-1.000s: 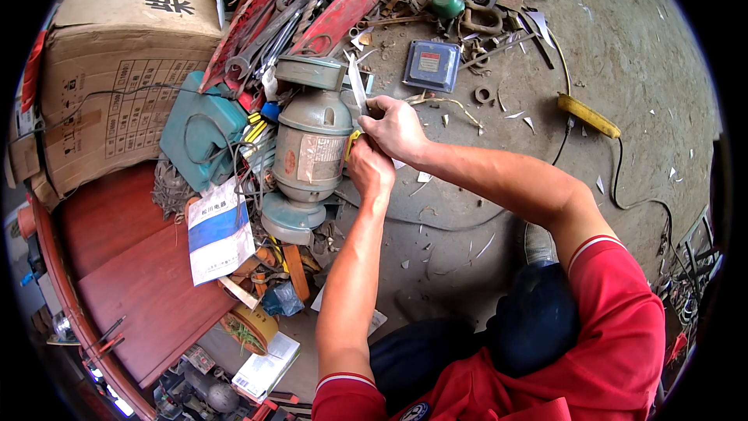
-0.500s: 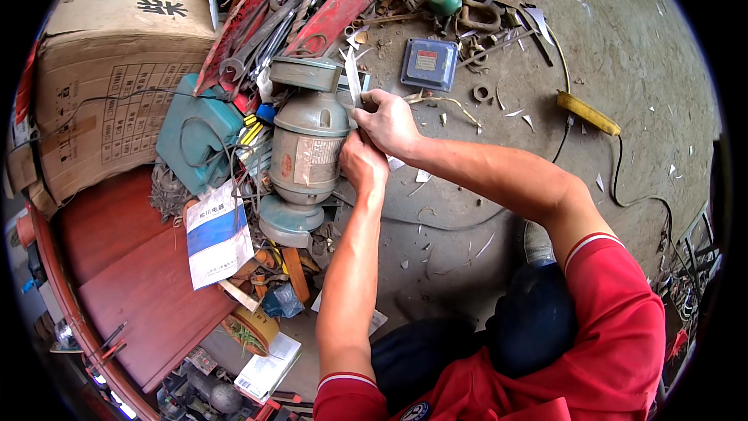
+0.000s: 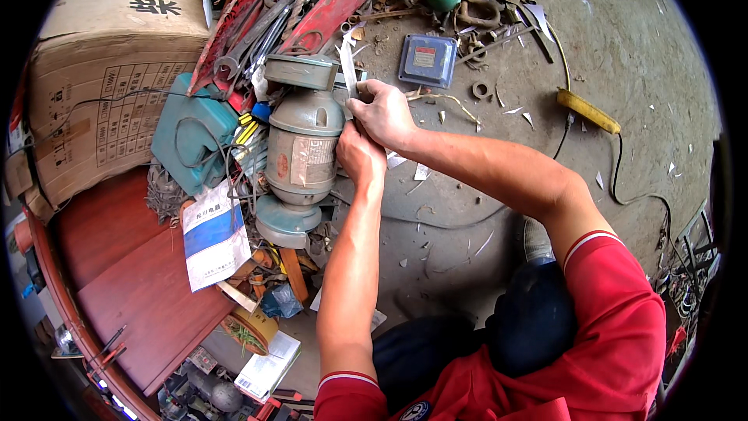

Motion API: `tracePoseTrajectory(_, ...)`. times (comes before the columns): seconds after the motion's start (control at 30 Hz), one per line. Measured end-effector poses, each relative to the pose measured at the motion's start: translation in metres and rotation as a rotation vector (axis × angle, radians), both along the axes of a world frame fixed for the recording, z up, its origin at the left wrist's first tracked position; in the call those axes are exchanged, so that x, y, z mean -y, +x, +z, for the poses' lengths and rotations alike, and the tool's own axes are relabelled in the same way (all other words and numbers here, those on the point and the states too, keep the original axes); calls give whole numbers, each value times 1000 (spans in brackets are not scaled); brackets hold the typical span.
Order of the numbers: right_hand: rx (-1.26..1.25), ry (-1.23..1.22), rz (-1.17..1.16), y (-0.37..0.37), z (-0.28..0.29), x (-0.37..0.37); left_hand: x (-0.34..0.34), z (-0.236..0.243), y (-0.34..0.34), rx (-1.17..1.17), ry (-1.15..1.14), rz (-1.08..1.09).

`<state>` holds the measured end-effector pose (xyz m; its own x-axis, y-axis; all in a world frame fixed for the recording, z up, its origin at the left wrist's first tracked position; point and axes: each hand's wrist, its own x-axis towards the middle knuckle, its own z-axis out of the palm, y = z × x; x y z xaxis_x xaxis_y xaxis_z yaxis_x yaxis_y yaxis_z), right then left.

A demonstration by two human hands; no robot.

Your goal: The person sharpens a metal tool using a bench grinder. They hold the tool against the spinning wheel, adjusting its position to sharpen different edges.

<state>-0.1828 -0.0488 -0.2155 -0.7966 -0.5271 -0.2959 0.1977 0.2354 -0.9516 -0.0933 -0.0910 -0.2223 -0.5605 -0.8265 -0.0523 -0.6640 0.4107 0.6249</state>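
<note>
A grey-green bench grinder lies on the concrete floor among scrap. My right hand is closed on a thin flat metal strip, which sticks up beside the grinder's far right end. Just below it, my left hand is closed too, pressed against the right hand and the grinder's side. It seems to grip the strip's lower end, which is hidden between the two hands. Both forearms reach in from the lower right.
A large cardboard box stands far left, with a teal machine beside the grinder. A blue-and-white booklet lies on red-brown boards. Red metal bars, a blue square box and a yellow-handled corded tool lie beyond.
Both hands have stayed at the grinder's right side, shifting slightly up and left with the strip. Nothing was let go or picked up.
</note>
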Motion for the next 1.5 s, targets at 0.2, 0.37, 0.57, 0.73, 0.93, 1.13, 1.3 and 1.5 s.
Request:
tracePoseTrajectory(0.2,55,-24,-6,-2,3,2,2,-6,-1,-61,8,6)
tracePoseTrajectory(0.37,68,-6,-1,-3,4,2,4,-9,1,-82,-21,-21)
tracePoseTrajectory(0.57,51,14,13,-2,9,-2,-1,0,0,-26,-38,-27)
tracePoseTrajectory(0.73,31,-3,26,2,8,-5,-4,-1,6,-40,-64,-50)
tracePoseTrajectory(0.93,41,-1,45,12,8,-11,-5,-6,18,-95,-10,-51)
tracePoseTrajectory(1.13,29,-13,44,23,8,-20,-20,7,27,-75,-14,-58)
tracePoseTrajectory(1.3,39,-27,68,29,8,-24,-25,9,34,-63,-46,-59)
tracePoseTrajectory(1.5,18,-21,100,33,12,-31,-33,18,37,-97,-59,-74)
